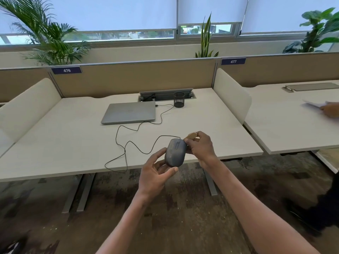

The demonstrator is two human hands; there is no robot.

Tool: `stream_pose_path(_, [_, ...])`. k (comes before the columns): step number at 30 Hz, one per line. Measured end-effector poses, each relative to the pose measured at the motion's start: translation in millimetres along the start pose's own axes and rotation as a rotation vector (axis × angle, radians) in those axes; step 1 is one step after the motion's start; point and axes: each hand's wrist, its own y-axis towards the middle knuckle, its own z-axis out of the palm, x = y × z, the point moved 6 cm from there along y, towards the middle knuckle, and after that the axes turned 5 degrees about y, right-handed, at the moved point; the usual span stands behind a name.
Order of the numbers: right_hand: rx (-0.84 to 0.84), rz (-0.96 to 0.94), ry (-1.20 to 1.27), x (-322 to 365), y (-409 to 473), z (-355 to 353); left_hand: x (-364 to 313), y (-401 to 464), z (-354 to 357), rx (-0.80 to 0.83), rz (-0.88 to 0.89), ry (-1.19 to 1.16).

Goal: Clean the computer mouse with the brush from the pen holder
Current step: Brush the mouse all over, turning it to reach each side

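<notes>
Brushing step underway: left hand (156, 173) fingers curl around mouse (175, 153), lifted over the surface (73, 143) front edge; right hand (200, 145) fingers pinch brush (191, 135) at its right front. Next: likely sweep across wheel, turn mouse.
</notes>
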Motion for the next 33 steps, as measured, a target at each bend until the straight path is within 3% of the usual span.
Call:
stream_pose_path(11, [-0.237, -0.046, 0.031, -10.2, -19.7, -6.8, -11.8, -16.4, 17.5, -0.298, 0.011, -0.038])
stream_pose_path(22, [-0.307, -0.08, -0.032, -4.6, -41.2, -20.0, -10.5, -10.9, 4.1, -0.25, 0.004, -0.027])
stream_pose_path(25, [-0.322, -0.209, -0.205, 5.2, -50.0, -27.2, -9.7, -12.1, 2.3, -0.241, 0.003, -0.036])
stream_pose_path(29, [-0.378, -0.544, -0.522, 41.3, -72.2, -36.8, -9.4, -14.9, 1.6, -0.234, 0.006, -0.048])
stream_pose_path(33, [-0.351, -0.782, -0.585, 69.8, -82.1, -37.5, -9.4, -16.3, 2.1, -0.212, 0.016, -0.031])
